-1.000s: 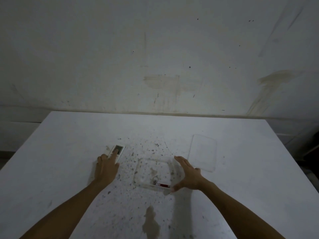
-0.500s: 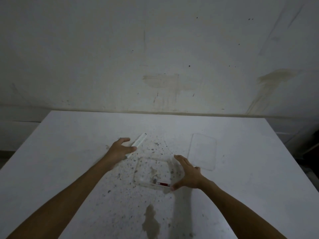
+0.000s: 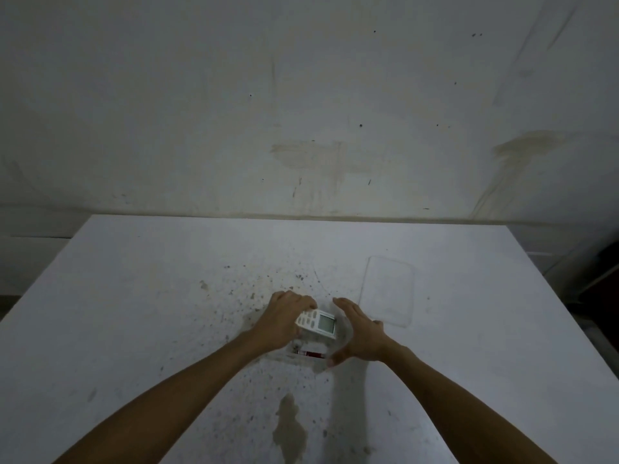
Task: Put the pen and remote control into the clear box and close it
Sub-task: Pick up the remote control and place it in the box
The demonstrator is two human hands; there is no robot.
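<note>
My left hand [image 3: 284, 321] grips a white remote control [image 3: 316, 323] with a grey screen and holds it tilted over the clear box [image 3: 303, 358]. The box is mostly hidden under both hands; only its near wall shows. A pen [image 3: 311, 354] with a dark red part lies inside the box along that near wall. My right hand [image 3: 360, 336] rests against the box's right side, fingers spread and curved around it. The clear lid [image 3: 387, 291] lies flat on the table, to the right of the box and farther back.
The white table [image 3: 134, 313] is speckled with dark spots around the box, and a brown stain [image 3: 289, 426] lies near the front edge. A stained wall stands right behind the table's far edge. Dark objects sit off the table's right side.
My left hand took the remote control from the table on the left and carried it right, over the clear box. My right hand stayed at the box's right side.
</note>
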